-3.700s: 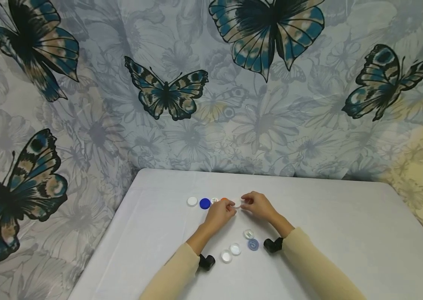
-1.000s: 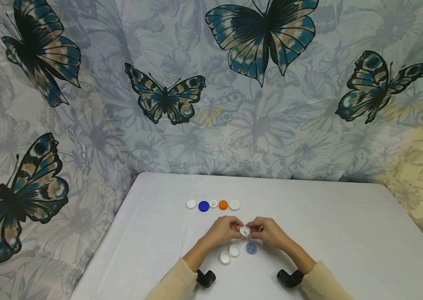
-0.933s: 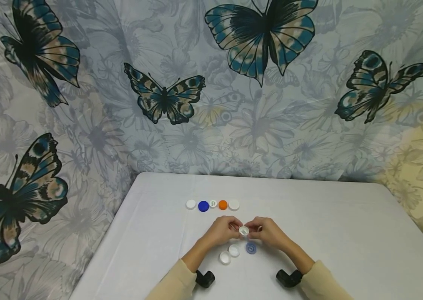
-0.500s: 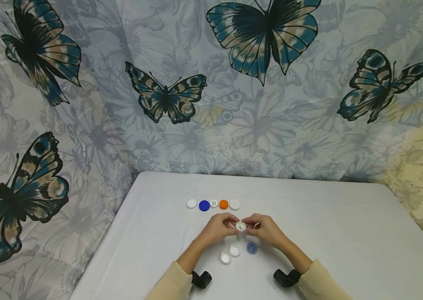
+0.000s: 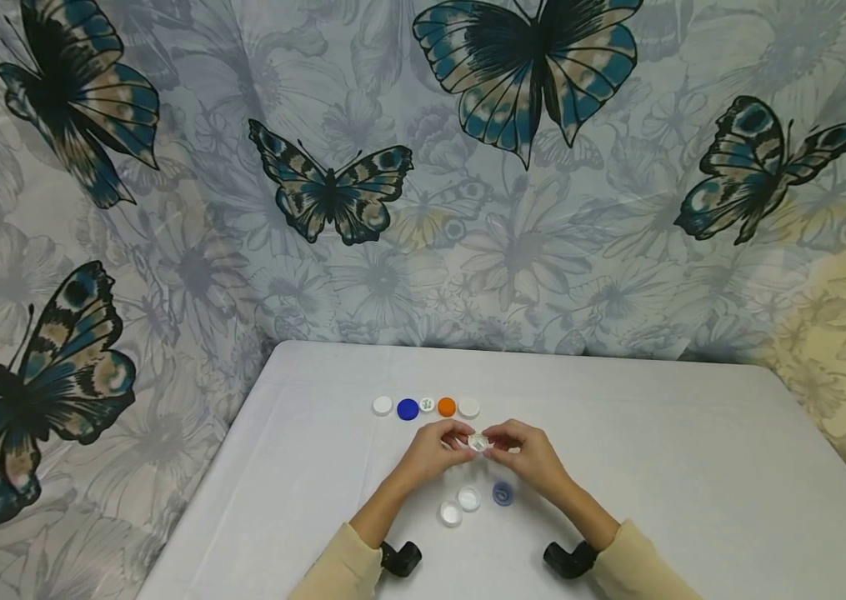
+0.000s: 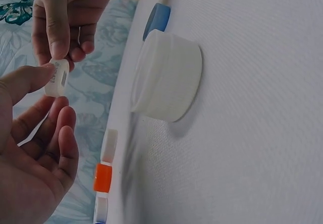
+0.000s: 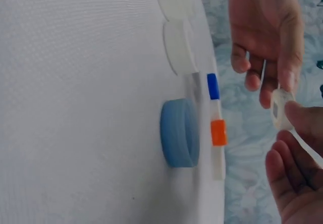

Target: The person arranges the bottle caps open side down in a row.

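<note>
Towards the far edge of the bench, left of its middle, five caps lie in a row; next the left hand, its grip a tight pinch on a white cap held above the bench, whose rim marks may be lettering. Further from that edge lie two white caps and a blue cap; the right hand pinches the held cap's other side.
</note>
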The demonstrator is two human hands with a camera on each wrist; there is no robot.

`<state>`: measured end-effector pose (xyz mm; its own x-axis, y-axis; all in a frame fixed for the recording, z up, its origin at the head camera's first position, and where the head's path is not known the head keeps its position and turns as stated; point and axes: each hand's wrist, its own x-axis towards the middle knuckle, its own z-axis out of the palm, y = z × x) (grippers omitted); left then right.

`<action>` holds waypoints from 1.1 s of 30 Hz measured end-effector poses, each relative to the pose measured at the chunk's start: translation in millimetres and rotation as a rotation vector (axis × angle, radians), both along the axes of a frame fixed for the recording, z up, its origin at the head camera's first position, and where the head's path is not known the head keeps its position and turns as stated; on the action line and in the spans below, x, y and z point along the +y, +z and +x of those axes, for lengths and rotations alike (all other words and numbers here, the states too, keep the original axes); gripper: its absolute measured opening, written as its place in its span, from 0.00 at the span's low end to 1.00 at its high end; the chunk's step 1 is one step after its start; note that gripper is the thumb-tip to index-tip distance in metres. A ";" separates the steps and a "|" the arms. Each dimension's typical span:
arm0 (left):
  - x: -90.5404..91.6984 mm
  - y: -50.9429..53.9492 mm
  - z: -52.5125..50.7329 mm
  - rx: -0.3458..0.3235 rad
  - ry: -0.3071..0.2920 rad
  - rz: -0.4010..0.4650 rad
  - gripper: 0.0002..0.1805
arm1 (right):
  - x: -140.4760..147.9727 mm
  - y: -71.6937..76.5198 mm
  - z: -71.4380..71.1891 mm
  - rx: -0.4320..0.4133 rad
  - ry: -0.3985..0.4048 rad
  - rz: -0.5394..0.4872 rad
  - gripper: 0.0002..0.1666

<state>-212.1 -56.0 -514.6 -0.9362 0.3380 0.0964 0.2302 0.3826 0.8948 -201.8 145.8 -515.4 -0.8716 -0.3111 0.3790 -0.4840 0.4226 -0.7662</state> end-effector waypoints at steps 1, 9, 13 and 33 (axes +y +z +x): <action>0.1 -0.1 0.0 0.003 0.007 0.002 0.15 | -0.9 -0.9 0.3 0.038 -0.005 -0.008 0.11; -0.3 1.7 0.0 0.009 0.043 0.035 0.15 | -6.9 -6.8 0.2 0.393 -0.031 0.060 0.18; -0.3 3.4 0.5 0.002 0.037 0.047 0.15 | -8.4 -9.4 -0.5 0.477 -0.040 0.097 0.21; 1.5 1.1 0.7 0.001 0.069 -0.005 0.13 | -10.7 -10.3 -0.3 0.522 -0.094 0.054 0.18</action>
<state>-211.4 -54.4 -513.6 -0.9571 0.2735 0.0955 0.2040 0.4022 0.8926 -202.0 135.1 -525.7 -0.5967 -0.2712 0.7553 -0.7530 0.5147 -0.4100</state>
